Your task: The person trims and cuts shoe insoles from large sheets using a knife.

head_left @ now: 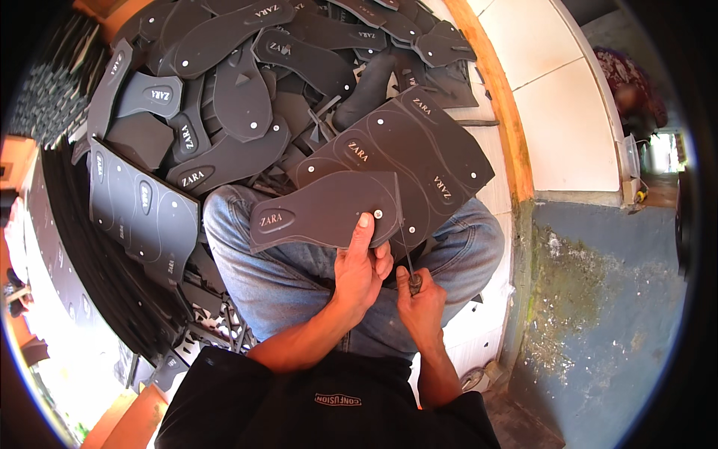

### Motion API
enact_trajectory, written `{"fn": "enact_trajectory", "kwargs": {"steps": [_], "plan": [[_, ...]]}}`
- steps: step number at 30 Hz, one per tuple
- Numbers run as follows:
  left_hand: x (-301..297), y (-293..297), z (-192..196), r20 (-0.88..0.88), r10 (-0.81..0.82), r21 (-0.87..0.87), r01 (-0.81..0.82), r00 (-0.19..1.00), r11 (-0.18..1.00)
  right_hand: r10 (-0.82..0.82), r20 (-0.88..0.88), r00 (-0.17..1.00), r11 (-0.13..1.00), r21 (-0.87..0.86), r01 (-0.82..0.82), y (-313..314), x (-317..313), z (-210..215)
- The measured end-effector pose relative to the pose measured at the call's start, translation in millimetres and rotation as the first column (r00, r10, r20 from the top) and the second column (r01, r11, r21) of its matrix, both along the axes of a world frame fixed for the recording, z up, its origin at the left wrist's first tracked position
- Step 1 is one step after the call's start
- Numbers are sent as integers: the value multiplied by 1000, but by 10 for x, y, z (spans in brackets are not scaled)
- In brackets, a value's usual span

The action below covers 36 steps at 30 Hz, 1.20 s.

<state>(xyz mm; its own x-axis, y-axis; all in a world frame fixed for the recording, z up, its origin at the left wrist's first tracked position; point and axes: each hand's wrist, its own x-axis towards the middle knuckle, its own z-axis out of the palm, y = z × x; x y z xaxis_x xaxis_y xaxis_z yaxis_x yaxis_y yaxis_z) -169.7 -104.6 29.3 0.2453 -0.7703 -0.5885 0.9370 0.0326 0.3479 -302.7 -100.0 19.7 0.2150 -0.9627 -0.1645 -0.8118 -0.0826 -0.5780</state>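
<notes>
My left hand [360, 266] grips a dark grey foam sandal sole [318, 202] by its near edge, thumb on top beside a small white dot. The sole is partly trimmed to shape, with one straight edge at its right end. In my right hand [421, 305] is a thin-bladed knife [412, 281], fingers closed round its handle. The blade points away from me, along the sole's right edge. Beneath and beyond the sole, a larger dark foam sheet [456, 153] with printed sole outlines rests across my crossed legs [262, 258].
Ahead lies a heap of cut soles [243, 97] and dark scraps. Another printed sheet [138, 206] leans at my left knee, near a long stack of dark sheets [101, 292]. On the right are a tiled ledge [557, 112] and a stained grey wall [598, 299]. A person [632, 90] is beyond.
</notes>
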Motion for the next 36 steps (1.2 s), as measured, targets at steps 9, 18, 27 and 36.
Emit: {"fn": "enact_trajectory", "kwargs": {"steps": [9, 18, 27, 36], "plan": [[79, 125, -131, 159, -76, -42, 83, 984, 996, -24, 18, 1000, 1000, 12, 24, 22, 193, -7], [8, 440, -184, 163, -140, -37, 148, 977, 988, 105, 148, 983, 992, -82, -94, -351, 413, -17], [-10, 533, -155, 119, -123, -13, 125, 985, 992, 95, -12, 995, 987, 134, -93, 6, -145, 90], [-26, 764, -296, 144, -223, 26, 221, 964, 975, 254, -53, 966, 960, 138, -245, -183, 64, 133]]}}
